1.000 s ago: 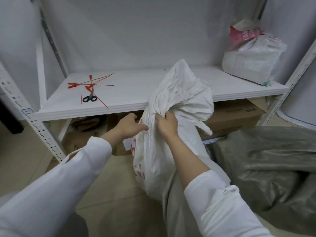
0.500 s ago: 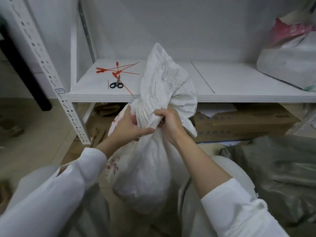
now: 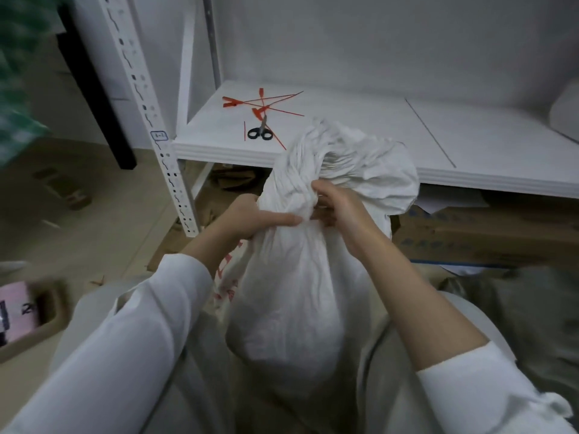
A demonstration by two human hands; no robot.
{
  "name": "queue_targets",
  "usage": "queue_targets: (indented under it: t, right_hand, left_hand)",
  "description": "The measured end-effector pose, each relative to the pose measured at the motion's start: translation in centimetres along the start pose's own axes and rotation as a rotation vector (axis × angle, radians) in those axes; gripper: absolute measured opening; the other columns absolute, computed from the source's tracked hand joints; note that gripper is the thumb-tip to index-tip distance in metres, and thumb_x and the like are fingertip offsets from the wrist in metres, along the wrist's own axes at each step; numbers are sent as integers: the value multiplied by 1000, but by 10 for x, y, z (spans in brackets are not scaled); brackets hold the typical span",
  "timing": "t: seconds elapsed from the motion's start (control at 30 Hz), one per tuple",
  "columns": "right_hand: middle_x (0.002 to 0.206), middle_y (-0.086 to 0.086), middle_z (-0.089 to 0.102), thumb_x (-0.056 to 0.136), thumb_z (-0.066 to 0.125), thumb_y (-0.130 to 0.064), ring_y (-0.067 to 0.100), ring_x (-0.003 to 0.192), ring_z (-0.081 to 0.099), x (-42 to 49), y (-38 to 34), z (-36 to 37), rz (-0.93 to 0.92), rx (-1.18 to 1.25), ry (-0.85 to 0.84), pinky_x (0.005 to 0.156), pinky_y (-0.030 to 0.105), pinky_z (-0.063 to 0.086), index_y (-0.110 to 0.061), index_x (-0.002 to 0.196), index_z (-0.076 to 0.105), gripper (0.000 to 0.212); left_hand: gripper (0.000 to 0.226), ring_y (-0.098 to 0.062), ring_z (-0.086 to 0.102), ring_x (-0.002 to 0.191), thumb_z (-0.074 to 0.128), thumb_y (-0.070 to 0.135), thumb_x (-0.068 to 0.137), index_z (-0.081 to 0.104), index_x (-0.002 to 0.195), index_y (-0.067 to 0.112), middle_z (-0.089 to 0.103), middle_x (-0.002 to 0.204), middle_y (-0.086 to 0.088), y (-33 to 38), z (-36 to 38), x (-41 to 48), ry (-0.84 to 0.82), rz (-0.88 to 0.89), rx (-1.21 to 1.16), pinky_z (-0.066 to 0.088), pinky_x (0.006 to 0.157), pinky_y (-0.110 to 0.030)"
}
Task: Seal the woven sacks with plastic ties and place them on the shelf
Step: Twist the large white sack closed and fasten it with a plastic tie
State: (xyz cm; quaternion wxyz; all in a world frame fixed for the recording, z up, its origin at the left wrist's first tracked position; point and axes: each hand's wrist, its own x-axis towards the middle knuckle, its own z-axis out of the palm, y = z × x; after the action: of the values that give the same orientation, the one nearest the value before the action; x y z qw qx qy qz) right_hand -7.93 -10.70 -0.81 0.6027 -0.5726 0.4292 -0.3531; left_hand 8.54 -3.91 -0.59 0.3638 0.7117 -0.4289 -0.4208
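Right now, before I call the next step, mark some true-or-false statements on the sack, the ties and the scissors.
1. The left hand and right hand both grip the gathered neck of the white sack. True.
2. A red tie is cinched around that neck. False: none shows there; the red ties lie loose on the shelf.
3. The scissors lie on the shelf next to the ties. True.
4. The sack rests on the shelf. False: it is held in front of the shelf, its body below the shelf's edge.
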Motion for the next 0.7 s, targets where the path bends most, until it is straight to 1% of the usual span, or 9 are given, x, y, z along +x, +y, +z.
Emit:
queue_targets:
  t: [0.1,0.17,0.3,0.4,0.5,0.53,0.57,0.63,0.7]
  right_hand:
    - [89,-5,73,74,67,-61,8,82,67,2,6,-5,-40,-126,82,75,25,51,-10,87,72,52]
    - [91,-6,73,71,70,-63,9,91,67,4,9,-11,-55,-156,140,86,29,51,-19,84,73,46]
    - [87,-11,66,85,67,-47,2,87,61,3,9,-24,-32,-119,134,82,23,46,-21,82,67,26]
    - [93,-13,68,84,71,-39,0,90,64,2,12,-25,-11,-152,58,69,12,48,-22,96,66,21]
    - [112,-4,67,67,78,-50,9,100,65,4,16,-26,83,-232,4,83,23,53,-18,127,56,71]
    - [114,-3,67,63,77,-53,10,101,66,4,17,-25,109,-249,-15,89,29,54,-17,128,56,77]
    - [112,-3,69,67,76,-51,10,99,67,5,18,-26,106,-264,-50,92,32,54,-16,124,61,69]
    - [103,-6,73,80,71,-39,6,94,68,4,21,-25,86,-319,-124,90,29,54,-20,108,70,34]
    - [98,-4,75,85,68,-33,9,92,70,5,24,-24,85,-356,-161,88,30,55,-18,99,74,21]
  left_hand:
    - [63,-18,69,93,85,49,63,67,112,14,71,104,0,5,-8,-1,-2,-21,-80,57,74,-30]
    - [54,-14,68,91,83,44,68,68,111,15,71,102,2,7,-11,-3,9,15,-97,54,67,-24]
    - [35,-7,68,82,82,38,72,70,98,18,71,96,4,5,-11,-5,42,72,-68,52,59,-17]
    - [39,-12,69,87,81,41,72,71,99,15,72,97,2,5,-6,-4,40,90,-27,56,70,-24]
    - [54,-12,66,94,80,49,70,66,110,16,68,104,4,6,-2,-2,24,103,10,54,76,-26]
    - [59,-12,64,97,79,52,69,64,113,16,67,107,4,6,0,0,27,109,35,54,78,-27]
    - [65,-13,63,99,77,56,68,62,116,16,65,111,4,6,1,1,31,111,64,53,82,-29]
    - [78,-15,59,106,74,63,66,56,126,16,60,119,3,6,4,3,29,106,117,52,90,-34]
    - [84,-14,59,106,73,65,63,53,129,17,58,121,2,7,7,4,15,105,125,51,90,-34]
